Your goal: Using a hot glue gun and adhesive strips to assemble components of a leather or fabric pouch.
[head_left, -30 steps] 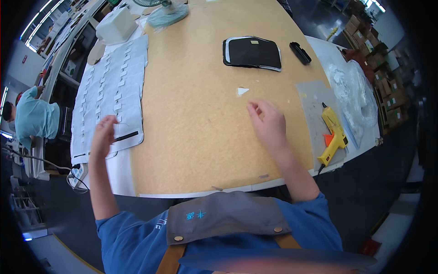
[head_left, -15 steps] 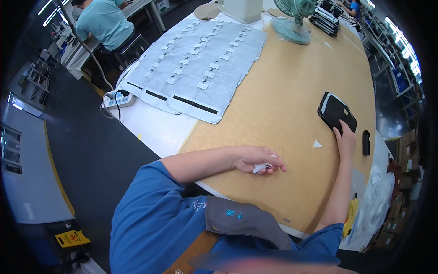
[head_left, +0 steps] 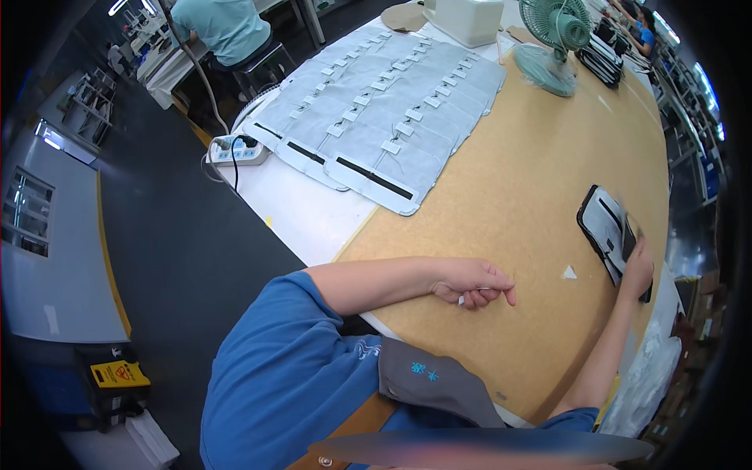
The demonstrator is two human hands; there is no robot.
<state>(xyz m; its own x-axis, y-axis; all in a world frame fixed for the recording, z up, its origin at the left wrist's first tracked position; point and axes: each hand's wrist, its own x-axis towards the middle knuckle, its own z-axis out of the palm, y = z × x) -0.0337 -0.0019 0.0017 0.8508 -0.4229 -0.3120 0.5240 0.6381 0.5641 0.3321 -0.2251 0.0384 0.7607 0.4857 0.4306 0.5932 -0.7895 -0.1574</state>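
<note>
My left hand (head_left: pixel 475 283) rests closed near the table's front edge, a bit of white paper (head_left: pixel 461 301) showing between its fingers. At the right, a flat black-edged pouch (head_left: pixel 610 223) with rounded corners lies tilted on the table, its light grey face showing. My right hand (head_left: pixel 639 269) is at the pouch's right side, fingers closed on its raised dark flap, which is smeared by motion. Whether the flap is joined to the grey part I cannot tell. A small white triangular scrap (head_left: pixel 569 272) lies left of the right hand.
Overlapping light grey panels (head_left: pixel 376 102) with white tags and black strips cover the far left. A power strip (head_left: pixel 239 150) sits at the table's left edge. At the back stand a green fan (head_left: pixel 558 35), a white bin (head_left: pixel 468 19) and stacked black items (head_left: pixel 601 61). Clear plastic (head_left: pixel 654 376) lies lower right.
My right hand has raised the pouch's dark cover toward the right, baring the grey face. The left hand has curled tighter over the paper. The whole view has shifted.
</note>
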